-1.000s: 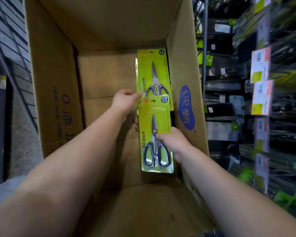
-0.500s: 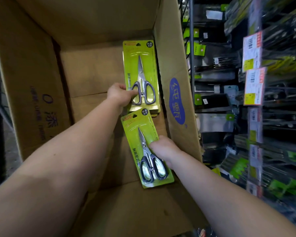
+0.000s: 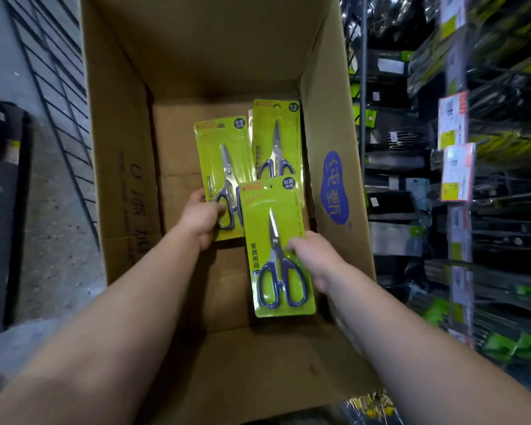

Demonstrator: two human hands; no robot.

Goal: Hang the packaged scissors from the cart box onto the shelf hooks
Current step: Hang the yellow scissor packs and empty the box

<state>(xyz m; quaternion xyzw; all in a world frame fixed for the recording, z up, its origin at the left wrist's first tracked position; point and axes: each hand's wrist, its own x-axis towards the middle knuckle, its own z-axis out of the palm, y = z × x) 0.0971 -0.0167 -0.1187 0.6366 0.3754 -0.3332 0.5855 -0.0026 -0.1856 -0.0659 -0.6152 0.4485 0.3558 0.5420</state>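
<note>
1. down inside the cardboard box [image 3: 120, 154]: three green scissor packs, both hands reaching in over the near flap.
2. left hand [image 3: 201, 220] clasped round the lower left corner of the left pack [image 3: 224, 167], thumb across the card front by the handle loops, fingers behind the edge; lifted and leaning slightly left.
3. right hand [image 3: 316, 259] gripping the front pack [image 3: 278, 250] by its right edge, thumb laid over the plastic near the scissor pivot, fingers tucked behind the card; held upright, blue handles at the bottom, blade tip pointing up.
4. front pack overlapping the bottom of the left pack and of the back pack [image 3: 276, 142].
5. back pack untouched by either hand, standing against the right wall of the box, atop what looks like more packs behind it, though not countable.
6. blue oval logo [image 3: 334, 187] printed on the inside of the right wall.
7. off to the right, dark shelf racks [image 3: 411, 185] crowded with hanging goods, and orange-and-white price tags [image 3: 457, 173], blurred.
8. off to the left, grey floor and a black wire grid [image 3: 62, 96].
</note>
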